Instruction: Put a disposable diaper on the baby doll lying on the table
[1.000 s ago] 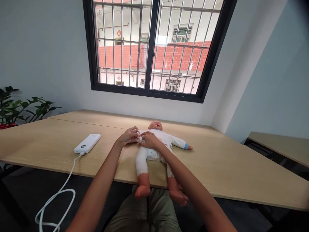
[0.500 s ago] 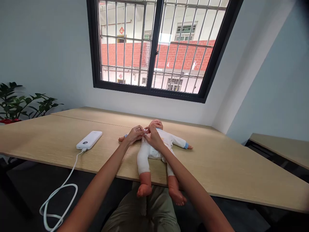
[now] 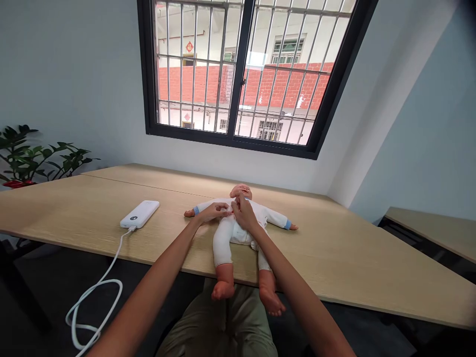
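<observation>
Wooden desk (image 3: 74,213) under baby doll (image 3: 238,230): left hand (image 3: 213,212) lying open on its white onesie (image 3: 226,243) at 9 o'clock, right hand (image 3: 243,213) pinching the neckline.

Daylight is pouring in through the barred window (image 3: 238,74), glaring palest around its middle panes, while the walls (image 3: 74,99) are showing soft, even brightness. The table (image 3: 334,258) is catching gentle light with only faint shadows. The wide lens is bowing straight lines toward the edges, the corners are darkening, and the floor (image 3: 372,332) is sinking into dimness.
</observation>
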{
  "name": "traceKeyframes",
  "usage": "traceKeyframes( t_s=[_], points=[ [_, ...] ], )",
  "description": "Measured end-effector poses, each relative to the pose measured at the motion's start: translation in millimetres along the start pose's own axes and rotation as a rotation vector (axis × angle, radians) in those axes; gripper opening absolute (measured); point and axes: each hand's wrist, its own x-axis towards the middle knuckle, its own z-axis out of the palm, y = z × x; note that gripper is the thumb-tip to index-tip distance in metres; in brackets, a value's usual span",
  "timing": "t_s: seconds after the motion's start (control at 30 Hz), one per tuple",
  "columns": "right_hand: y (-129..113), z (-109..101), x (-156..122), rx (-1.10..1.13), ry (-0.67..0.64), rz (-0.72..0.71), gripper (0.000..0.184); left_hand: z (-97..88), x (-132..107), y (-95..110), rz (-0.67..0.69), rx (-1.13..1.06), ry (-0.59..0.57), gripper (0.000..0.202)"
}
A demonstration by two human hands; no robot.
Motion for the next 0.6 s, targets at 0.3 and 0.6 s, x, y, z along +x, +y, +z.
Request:
traceKeyframes(
  t_s=[0.3, 0.6],
  points=[
    [16.3, -21.9, -14.0, -0.088, -0.043, 0.121, 0.012, -2.0, 3.3, -12.3, -0.012, -0.016, -0.028, 0.051],
    [26.8, -23.0, -19.9, 0.009, -0.053, 0.228, 0.010, 3.8, 0.9, -8.1, -0.044, -0.003, -0.005, 0.046]
  ],
)
